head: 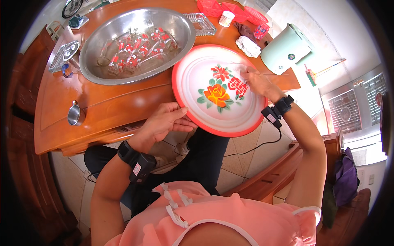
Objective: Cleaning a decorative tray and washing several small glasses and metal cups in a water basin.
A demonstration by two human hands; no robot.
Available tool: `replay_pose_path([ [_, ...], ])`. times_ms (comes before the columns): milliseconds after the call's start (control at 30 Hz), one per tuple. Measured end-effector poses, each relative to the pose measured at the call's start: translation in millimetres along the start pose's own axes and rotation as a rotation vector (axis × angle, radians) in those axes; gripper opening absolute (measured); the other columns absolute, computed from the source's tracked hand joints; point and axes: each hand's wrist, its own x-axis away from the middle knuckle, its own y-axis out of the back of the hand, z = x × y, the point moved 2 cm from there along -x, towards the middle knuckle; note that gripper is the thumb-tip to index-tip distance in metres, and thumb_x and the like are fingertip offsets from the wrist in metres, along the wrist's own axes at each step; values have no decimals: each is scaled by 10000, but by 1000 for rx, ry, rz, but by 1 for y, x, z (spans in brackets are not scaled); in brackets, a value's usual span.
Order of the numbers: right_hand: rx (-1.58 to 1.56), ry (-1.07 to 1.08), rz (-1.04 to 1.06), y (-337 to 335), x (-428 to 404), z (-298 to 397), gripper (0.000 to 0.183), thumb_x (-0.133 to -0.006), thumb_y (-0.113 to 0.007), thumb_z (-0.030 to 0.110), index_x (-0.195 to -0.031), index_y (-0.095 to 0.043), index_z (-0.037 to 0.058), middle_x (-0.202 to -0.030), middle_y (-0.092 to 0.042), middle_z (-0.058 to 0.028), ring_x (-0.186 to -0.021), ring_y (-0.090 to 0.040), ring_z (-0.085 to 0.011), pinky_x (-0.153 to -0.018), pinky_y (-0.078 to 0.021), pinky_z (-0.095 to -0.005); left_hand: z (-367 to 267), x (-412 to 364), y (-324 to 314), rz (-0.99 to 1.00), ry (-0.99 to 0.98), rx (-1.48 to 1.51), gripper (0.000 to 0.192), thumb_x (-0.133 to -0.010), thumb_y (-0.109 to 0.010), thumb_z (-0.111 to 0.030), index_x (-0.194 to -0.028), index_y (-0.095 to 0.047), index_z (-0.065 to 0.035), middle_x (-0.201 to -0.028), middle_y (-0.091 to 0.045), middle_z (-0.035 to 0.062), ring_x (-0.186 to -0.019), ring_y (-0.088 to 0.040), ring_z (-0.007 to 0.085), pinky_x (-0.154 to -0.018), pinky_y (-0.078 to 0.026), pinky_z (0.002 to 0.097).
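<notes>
My left hand (169, 120) grips the near left rim of a round enamel tray (197, 92) with a red edge and painted flowers, thumb on top. My right hand (258, 80) presses a thin white cloth (238, 67) on the tray's upper right part. The tray is tilted over the table's near edge. Just behind it, to the left, stands a large oval stainless steel basin (89, 69) holding several drinking glasses (134, 60) with red patterns, lying in water. A small metal cup (76, 114) stands on the wooden table (132, 100) at the left.
Farther back are a glass tray (204, 24), red plastic baskets (211, 7), a white canister (226, 18), a red patterned cup (261, 31), a crumpled white cloth (248, 46) and a pale green kettle (284, 49). Another glass tray (58, 57) lies at the left. A cable (255, 148) hangs from my right wrist.
</notes>
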Motion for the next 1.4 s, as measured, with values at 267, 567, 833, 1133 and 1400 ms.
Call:
replay_pose_path([
  [267, -204, 125, 195, 17, 71, 64, 379, -654, -531, -89, -1023, -498, -12, -977, -464, -168, -920, -504, -333, -788, -432, -369, -2, 2, 1, -16, -6, -5, 289, -889, -486, -223, -1067, -490, 4, -983, -594, 122, -839, -621, 217, -728, -521, 319],
  [567, 89, 66, -133, -8, 62, 29, 284, -702, -459, -20, -983, -484, -50, -944, -466, -173, -831, -522, -325, -742, -451, -375, 0, -3, -2, 7, -9, 10, 285, -887, -492, -222, -1058, -501, 6, -959, -601, 123, -822, -624, 215, -723, -526, 321],
  [833, 145, 186, 37, 11, 82, 78, 249, -730, -468, 35, -956, -508, -63, -890, -486, -138, -851, -514, -272, -700, -439, -342, 0, 0, 0, -10, -9, -2, 279, -884, -498, -218, -1052, -506, 4, -937, -603, 126, -818, -623, 215, -730, -524, 320],
  [1133, 186, 147, 14, 7, 83, 79, 249, -722, -472, 36, -944, -527, -64, -879, -502, -133, -847, -512, -266, -692, -438, -338, -4, -3, -3, -22, -22, 6, 275, -896, -469, -204, -1039, -499, 29, -925, -598, 142, -819, -622, 224, -732, -526, 316],
  [1400, 339, -38, -12, -9, 58, 28, 264, -761, -446, 63, -974, -517, -75, -960, -508, -166, -925, -508, -288, -733, -453, -378, -7, -13, -8, -58, -33, 24, 289, -902, -452, -208, -1019, -495, 53, -913, -591, 158, -794, -626, 235, -711, -536, 316],
])
